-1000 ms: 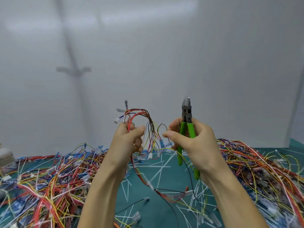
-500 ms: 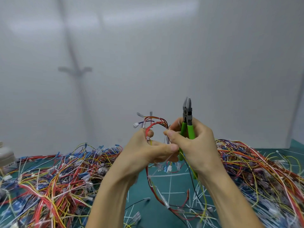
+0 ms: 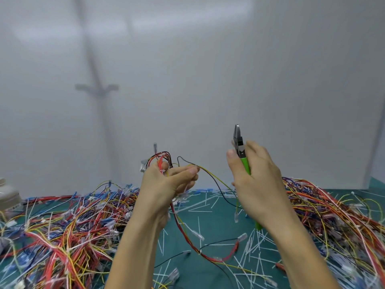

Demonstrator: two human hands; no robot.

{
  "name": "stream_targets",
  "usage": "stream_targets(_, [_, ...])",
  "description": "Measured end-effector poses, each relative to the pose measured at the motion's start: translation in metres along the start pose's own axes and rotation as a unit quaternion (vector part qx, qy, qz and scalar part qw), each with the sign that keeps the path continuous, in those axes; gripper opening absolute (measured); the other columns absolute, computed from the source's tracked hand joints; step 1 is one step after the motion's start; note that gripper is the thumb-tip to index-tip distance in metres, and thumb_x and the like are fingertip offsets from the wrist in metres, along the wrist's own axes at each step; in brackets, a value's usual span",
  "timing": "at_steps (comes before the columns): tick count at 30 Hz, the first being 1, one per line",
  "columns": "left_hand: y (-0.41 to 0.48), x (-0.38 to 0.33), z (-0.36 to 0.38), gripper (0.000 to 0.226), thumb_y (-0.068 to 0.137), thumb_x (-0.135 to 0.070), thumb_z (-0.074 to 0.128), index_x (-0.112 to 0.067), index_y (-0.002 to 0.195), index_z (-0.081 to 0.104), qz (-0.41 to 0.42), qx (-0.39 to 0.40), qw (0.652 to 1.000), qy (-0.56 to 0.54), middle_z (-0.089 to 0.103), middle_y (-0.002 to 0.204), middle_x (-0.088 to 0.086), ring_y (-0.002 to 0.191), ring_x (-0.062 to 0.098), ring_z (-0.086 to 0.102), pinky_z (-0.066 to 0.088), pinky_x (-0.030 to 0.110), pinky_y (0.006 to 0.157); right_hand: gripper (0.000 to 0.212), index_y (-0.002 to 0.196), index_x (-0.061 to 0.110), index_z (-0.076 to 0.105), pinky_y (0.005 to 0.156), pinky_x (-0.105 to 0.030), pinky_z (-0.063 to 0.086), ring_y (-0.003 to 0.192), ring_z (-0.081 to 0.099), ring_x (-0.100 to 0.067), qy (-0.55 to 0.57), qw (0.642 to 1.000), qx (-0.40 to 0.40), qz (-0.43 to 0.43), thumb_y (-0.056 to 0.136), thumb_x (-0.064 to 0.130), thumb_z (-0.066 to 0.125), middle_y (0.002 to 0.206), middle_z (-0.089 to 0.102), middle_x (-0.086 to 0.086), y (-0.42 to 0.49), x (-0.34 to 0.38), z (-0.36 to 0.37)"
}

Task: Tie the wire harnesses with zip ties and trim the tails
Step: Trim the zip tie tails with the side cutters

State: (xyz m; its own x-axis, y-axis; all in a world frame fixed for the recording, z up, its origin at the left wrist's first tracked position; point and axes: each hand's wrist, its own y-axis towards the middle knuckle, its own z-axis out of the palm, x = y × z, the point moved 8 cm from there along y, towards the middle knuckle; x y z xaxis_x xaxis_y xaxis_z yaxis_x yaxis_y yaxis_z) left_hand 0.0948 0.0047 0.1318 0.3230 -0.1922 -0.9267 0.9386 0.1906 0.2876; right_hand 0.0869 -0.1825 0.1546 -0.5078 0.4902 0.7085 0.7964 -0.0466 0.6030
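Note:
My left hand (image 3: 166, 184) is raised at centre and grips a wire harness (image 3: 162, 158) of red, black and yellow wires with small white connectors at its top. Its loose wires hang down to the green mat (image 3: 210, 226), and a black and a yellow strand arc right toward my other hand. My right hand (image 3: 254, 180) holds green-handled cutting pliers (image 3: 239, 147) upright, jaws closed and pointing up, a hand's width to the right of the harness. No zip tie on the harness is clear to see.
A big tangle of coloured wire harnesses (image 3: 68, 226) covers the mat at left, another pile (image 3: 337, 215) at right. White zip-tie tails (image 3: 256, 247) litter the middle. A white container (image 3: 8, 195) stands at the far left. A plain white wall is behind.
My hands came together half a second ago and have since parted. The right hand with the pliers moved right and slightly up; the left hand still holds the harness.

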Motion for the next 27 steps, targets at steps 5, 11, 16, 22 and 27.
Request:
stream_targets(5, [-0.001, -0.003, -0.004, 0.033, 0.076, 0.009, 0.075, -0.015, 0.055, 0.068, 0.003, -0.015, 0.999, 0.039, 0.076, 0.078, 0.014, 0.065, 0.019, 0.073, 0.057, 0.022, 0.058, 0.033, 0.095, 0.024, 0.060, 0.080, -0.011, 0.034, 0.098, 0.050, -0.009, -0.006, 0.997, -0.019, -0.070, 0.101, 0.045, 0.035, 0.095, 0.056, 0.016, -0.003, 0.015, -0.004])
stream_targets(11, [0.000, -0.002, -0.009, 0.041, 0.078, 0.018, 0.068, -0.011, 0.077, 0.038, 0.001, -0.015, 1.000, 0.025, 0.076, 0.082, 0.016, 0.067, 0.021, 0.072, 0.057, 0.022, 0.058, 0.052, 0.084, 0.036, 0.055, 0.062, -0.031, 0.043, 0.068, 0.057, -0.009, -0.044, 0.990, 0.072, -0.109, 0.085, 0.073, 0.018, 0.069, 0.062, 0.006, -0.011, 0.030, 0.010])
stream_targets(16, [0.001, -0.004, -0.010, 0.044, 0.079, 0.018, 0.066, -0.012, 0.079, 0.035, 0.012, -0.004, 0.999, 0.036, 0.076, 0.083, 0.015, 0.067, 0.020, 0.070, 0.058, 0.023, 0.060, 0.086, 0.079, 0.013, 0.063, 0.071, -0.043, 0.050, 0.068, 0.060, -0.023, -0.140, 0.968, 0.200, -0.052, 0.078, 0.081, 0.011, 0.068, 0.064, -0.007, -0.018, 0.013, 0.030])
stream_targets(22, [-0.001, -0.010, -0.006, 0.041, 0.079, 0.015, 0.068, -0.015, 0.075, 0.041, 0.033, 0.019, 0.997, 0.068, 0.076, 0.087, 0.013, 0.067, 0.016, 0.071, 0.056, 0.022, 0.058, 0.080, 0.080, 0.009, 0.067, 0.080, -0.041, 0.052, 0.075, 0.064, -0.025, -0.229, 0.944, 0.237, -0.017, 0.093, 0.071, 0.018, 0.073, 0.068, -0.007, -0.021, -0.004, 0.038])
stream_targets(27, [-0.002, -0.010, -0.002, 0.045, 0.080, 0.013, 0.069, -0.015, 0.080, 0.034, 0.033, 0.044, 0.995, 0.079, 0.076, 0.087, 0.011, 0.069, 0.018, 0.069, 0.056, 0.023, 0.060, 0.084, 0.077, 0.011, 0.067, 0.074, -0.040, 0.053, 0.071, 0.064, -0.023, -0.243, 0.947, 0.207, -0.027, 0.086, 0.076, 0.015, 0.070, 0.067, -0.005, -0.018, -0.001, 0.032])
